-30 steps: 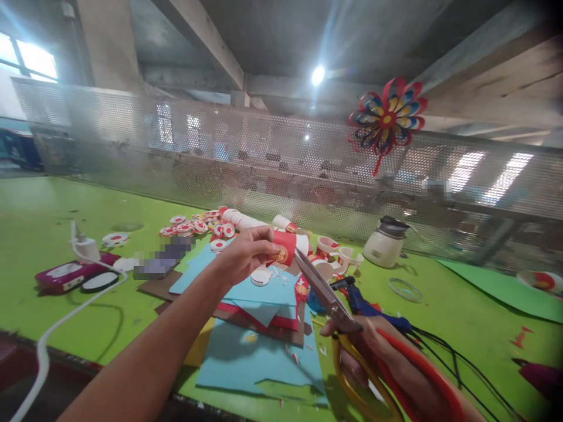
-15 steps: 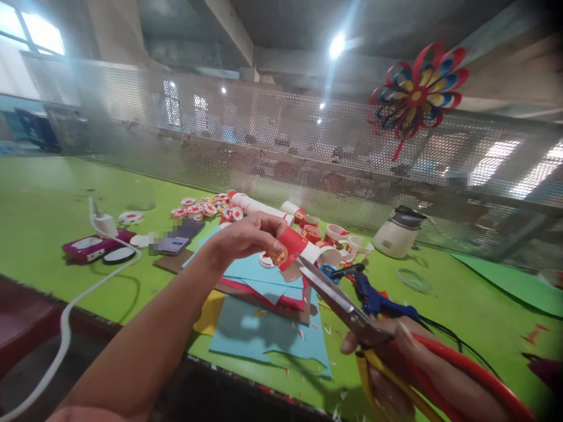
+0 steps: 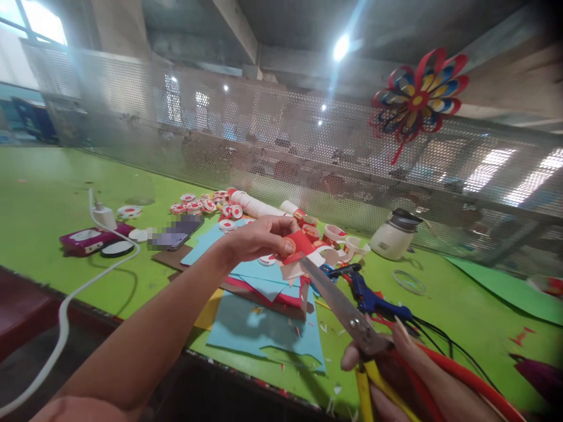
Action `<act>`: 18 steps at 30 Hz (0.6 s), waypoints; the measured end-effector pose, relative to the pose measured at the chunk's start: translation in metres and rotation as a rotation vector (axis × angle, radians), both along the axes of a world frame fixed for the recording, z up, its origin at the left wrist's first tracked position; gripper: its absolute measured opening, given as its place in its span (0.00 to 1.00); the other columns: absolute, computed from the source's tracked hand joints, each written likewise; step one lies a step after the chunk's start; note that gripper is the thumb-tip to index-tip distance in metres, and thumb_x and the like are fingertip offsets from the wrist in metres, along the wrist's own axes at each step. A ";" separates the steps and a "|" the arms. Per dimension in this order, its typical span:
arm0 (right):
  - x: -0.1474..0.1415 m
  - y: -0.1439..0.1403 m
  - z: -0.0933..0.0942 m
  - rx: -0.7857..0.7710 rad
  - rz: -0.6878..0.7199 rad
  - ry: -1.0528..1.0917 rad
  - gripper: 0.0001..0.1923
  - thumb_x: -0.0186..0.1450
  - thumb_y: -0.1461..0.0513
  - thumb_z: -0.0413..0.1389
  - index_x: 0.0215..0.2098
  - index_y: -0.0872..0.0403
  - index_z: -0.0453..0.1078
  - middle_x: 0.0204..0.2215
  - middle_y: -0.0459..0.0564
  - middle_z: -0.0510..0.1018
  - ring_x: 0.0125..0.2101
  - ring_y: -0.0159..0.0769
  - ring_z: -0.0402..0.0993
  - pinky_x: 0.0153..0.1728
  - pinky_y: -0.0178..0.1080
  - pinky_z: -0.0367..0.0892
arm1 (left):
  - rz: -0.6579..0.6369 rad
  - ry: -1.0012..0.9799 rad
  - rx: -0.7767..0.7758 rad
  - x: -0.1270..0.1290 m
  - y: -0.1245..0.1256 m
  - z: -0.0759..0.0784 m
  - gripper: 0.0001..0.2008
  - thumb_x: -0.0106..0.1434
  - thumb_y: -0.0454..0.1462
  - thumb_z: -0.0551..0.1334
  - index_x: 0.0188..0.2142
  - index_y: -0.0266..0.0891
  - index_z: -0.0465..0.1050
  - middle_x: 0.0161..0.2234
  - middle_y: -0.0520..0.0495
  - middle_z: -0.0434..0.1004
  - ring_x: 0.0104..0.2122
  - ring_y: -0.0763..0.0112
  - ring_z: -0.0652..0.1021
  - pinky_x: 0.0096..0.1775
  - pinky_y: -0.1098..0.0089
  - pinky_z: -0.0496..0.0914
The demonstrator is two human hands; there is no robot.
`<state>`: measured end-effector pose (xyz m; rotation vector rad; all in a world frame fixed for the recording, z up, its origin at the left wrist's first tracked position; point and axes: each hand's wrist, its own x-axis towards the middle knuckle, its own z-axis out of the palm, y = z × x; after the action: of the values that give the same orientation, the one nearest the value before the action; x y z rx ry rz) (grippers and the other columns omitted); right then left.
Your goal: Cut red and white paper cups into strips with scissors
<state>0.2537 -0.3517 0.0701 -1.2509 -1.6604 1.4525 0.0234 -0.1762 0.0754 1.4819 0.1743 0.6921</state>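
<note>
Head view: left hand [image 3: 259, 239] pinches a red-and-white paper cup piece [image 3: 303, 251]; right hand [image 3: 396, 369] grips scissors [image 3: 341, 308], blades at its edge, cut seemingly unfinished.

No text, label, brand or number could be read. The red paper piece [image 3: 300, 245] pinched in the left hand [image 3: 259, 237] showed no lettering from this angle. The phone [image 3: 173, 232] to the left of that hand was blurred out. The scissors [image 3: 347, 313] gripped in the right hand [image 3: 396, 375] bore no visible mark.
</note>
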 end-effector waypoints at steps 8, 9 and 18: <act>0.000 0.000 -0.001 -0.116 -0.041 0.095 0.32 0.67 0.43 0.36 0.42 0.53 0.74 0.14 0.47 0.74 0.14 0.33 0.71 0.17 0.34 0.67 | 0.088 0.015 0.033 0.005 -0.003 0.000 0.13 0.49 0.30 0.67 0.35 0.31 0.68 0.25 0.52 0.71 0.23 0.80 0.69 0.26 0.74 0.61; 0.000 0.000 -0.003 -0.122 -0.043 0.103 0.32 0.66 0.42 0.37 0.41 0.53 0.74 0.13 0.46 0.73 0.14 0.33 0.70 0.16 0.35 0.67 | 0.096 0.016 0.032 0.006 -0.004 0.000 0.14 0.48 0.29 0.67 0.35 0.31 0.68 0.26 0.51 0.72 0.24 0.80 0.70 0.27 0.74 0.62; -0.001 0.004 -0.032 -0.072 -0.039 0.226 0.29 0.68 0.44 0.35 0.40 0.52 0.72 0.19 0.44 0.73 0.17 0.30 0.69 0.18 0.34 0.67 | 0.068 0.006 0.012 0.006 -0.004 -0.001 0.14 0.47 0.27 0.67 0.35 0.31 0.69 0.28 0.50 0.75 0.25 0.78 0.72 0.29 0.74 0.64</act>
<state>0.2528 -0.3480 0.0377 -1.1051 -1.4384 1.5788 0.0289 -0.1801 0.0749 1.4947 0.2259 0.7444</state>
